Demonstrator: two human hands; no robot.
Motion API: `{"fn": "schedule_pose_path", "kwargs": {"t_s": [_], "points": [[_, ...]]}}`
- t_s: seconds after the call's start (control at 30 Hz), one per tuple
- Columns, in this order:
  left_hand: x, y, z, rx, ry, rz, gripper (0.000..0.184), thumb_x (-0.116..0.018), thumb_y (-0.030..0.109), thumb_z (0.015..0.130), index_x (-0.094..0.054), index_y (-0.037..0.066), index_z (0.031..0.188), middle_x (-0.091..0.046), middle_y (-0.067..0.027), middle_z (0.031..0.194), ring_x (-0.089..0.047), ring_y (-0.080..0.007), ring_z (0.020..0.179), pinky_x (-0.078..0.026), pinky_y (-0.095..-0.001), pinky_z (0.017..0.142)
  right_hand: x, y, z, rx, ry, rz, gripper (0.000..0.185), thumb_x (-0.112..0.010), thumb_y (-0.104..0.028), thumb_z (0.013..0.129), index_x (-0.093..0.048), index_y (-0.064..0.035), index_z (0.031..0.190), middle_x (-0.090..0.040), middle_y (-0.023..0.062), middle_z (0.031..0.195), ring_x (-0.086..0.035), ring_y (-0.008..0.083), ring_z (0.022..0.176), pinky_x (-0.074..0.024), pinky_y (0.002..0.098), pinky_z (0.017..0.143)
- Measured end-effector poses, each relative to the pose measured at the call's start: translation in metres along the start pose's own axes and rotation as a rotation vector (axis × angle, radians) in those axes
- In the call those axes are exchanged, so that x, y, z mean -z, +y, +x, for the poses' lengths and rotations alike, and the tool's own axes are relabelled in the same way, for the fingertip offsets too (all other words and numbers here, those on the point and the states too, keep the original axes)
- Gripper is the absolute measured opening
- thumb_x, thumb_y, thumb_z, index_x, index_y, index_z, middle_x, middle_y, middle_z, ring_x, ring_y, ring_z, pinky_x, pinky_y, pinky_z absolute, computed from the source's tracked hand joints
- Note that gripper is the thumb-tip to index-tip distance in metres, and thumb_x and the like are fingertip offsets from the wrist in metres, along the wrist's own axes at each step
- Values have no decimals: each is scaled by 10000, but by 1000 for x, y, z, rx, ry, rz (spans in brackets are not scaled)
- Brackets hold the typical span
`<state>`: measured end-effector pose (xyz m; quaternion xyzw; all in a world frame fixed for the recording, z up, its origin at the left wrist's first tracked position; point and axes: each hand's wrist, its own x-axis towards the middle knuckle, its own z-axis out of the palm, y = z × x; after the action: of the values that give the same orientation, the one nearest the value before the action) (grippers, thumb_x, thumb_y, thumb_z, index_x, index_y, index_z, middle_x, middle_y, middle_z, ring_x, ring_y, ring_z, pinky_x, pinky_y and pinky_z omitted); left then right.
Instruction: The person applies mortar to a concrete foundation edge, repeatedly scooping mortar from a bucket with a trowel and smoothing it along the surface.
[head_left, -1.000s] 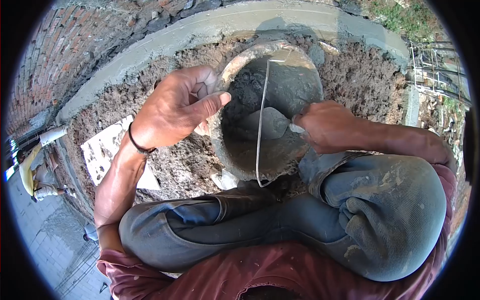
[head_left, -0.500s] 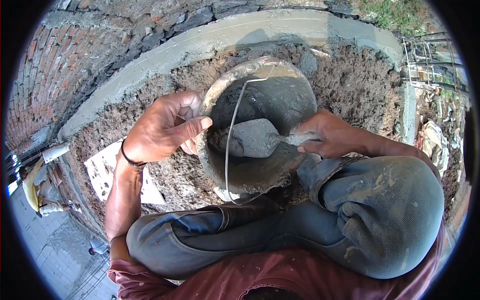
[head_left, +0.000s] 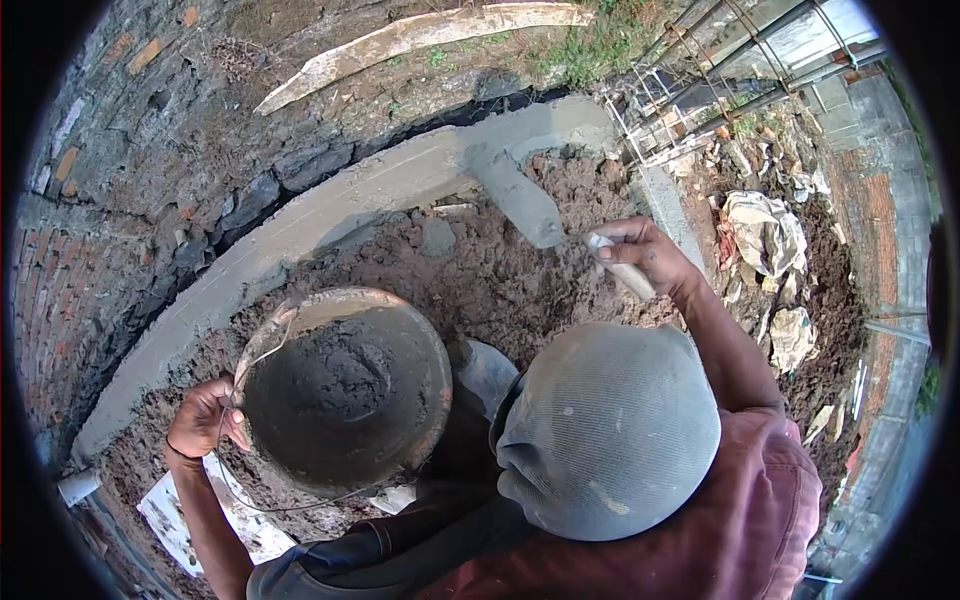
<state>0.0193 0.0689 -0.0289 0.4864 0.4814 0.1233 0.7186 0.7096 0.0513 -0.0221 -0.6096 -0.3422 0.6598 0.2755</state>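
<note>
My right hand [head_left: 652, 262] is closed round the pale handle of a trowel [head_left: 525, 208]. The trowel's grey, mortar-coated blade points away from me, its far end at the smooth grey mortar strip [head_left: 400, 180]; whether it touches the strip I cannot tell. My left hand [head_left: 208, 418] pinches the left rim of a round bucket [head_left: 425, 440], beside its thin wire handle [head_left: 222, 470]. Wet grey mortar [head_left: 345, 370] lies inside the bucket, which sits on rough soil by my bent knee [head_left: 610, 430].
Stone and brick walling [head_left: 75, 290] rises beyond the strip. A steel rebar cage [head_left: 710, 70] stands at the far right, above crumpled sacks [head_left: 765, 235] and rubble. A white board [head_left: 240, 515] lies at the lower left, and a long plank [head_left: 430, 32] lies farther back.
My right hand has lifted the trowel out of the bucket and moved it right and away to the mortar strip. My left hand stays at the bucket; the view has shifted to the right.
</note>
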Motion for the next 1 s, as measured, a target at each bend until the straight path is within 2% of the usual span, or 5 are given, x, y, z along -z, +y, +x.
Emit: {"fn": "schedule_pose_path", "kwargs": {"t_s": [0.53,0.63,0.73,0.83,1.0], "points": [[4,9,-1,94,-4,15,262,-690,19,965,-464,38,834,-557,-49,672,-732,-245,635,-669,-428,578,143,22,122,184,-137,827,392,-458,-267,1025,-599,64,1183,-617,127,813,-541,187,557,-497,300,455],[13,8,3,77,-73,154,292,-716,42,948,-468,46,794,-504,-3,652,-709,-178,659,-634,-357,587,136,6,97,108,217,584,353,-466,-271,1036,-619,27,1147,-656,122,840,-588,198,593,-531,310,489],[16,13,8,152,-145,69,269,-750,94,930,-519,21,814,-541,43,692,-682,-130,656,-604,-316,596,91,1,67,104,756,-1021,339,-471,-245,1041,-621,59,1026,-704,255,792,-711,380,726,-562,520,678],[12,34,14,209,-255,5,338,-786,224,932,-633,-62,1025,-715,-108,725,-759,-246,677,-655,-381,638,85,14,69,120,768,-1211,390,-508,-297,1026,-616,78,1024,-673,381,904,-671,546,908,-517,595,831],[17,36,19,241,-325,70,316,-725,101,960,-612,-70,1201,-743,-159,876,-777,-285,777,-674,-402,681,113,9,106,165,708,-1147,322,-627,-262,940,-657,50,865,-694,327,866,-699,489,852,-557,536,751]]}}
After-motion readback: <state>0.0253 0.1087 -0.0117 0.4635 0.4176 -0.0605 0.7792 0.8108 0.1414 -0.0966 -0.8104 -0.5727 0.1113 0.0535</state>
